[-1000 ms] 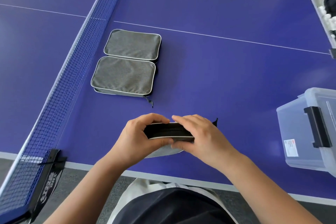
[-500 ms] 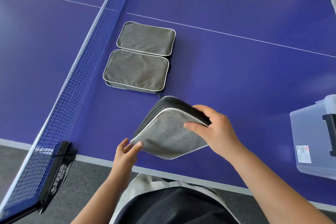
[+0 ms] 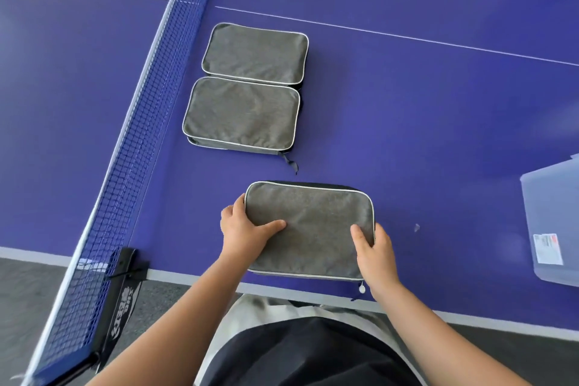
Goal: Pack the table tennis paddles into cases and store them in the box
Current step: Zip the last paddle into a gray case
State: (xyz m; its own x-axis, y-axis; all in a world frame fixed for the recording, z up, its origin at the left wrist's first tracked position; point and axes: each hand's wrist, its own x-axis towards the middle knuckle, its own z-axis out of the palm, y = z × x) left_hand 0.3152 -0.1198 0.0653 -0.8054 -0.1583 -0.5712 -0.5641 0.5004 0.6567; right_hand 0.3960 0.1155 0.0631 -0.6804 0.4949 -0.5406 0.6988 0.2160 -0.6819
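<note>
A grey case [image 3: 308, 229] is being held flat on the blue tabletop [image 3: 423, 122], close to its near edge. It is being gripped at both short ends. The left hand [image 3: 242, 233] is being kept at the case's left end: the thumb is being laid across the top fabric, pointing inward, while the fingers [image 3: 230, 213] are being curled round the left edge. The right hand [image 3: 374, 252] is being kept at the right end in a matching pose, with the thumb on top near the corner and the fingers wrapped round the right edge. Both forearms are being extended forward from the bottom of the view, converging slightly toward the case. A zipper pull [image 3: 362, 289] is hanging at the case's near right corner, just beside the right wrist.

Two more grey cases are lying flat farther out, touching along their long sides: the nearer case [image 3: 241, 114] and the farther case [image 3: 255, 55]. Both are lying just beside the net [image 3: 134, 135], which is running along the left of them. Whether paddles are inside any case cannot be told.

A clear plastic box [image 3: 553, 222] is standing on the tabletop at the right edge of the view, well apart from the held case and only partly in view.
</note>
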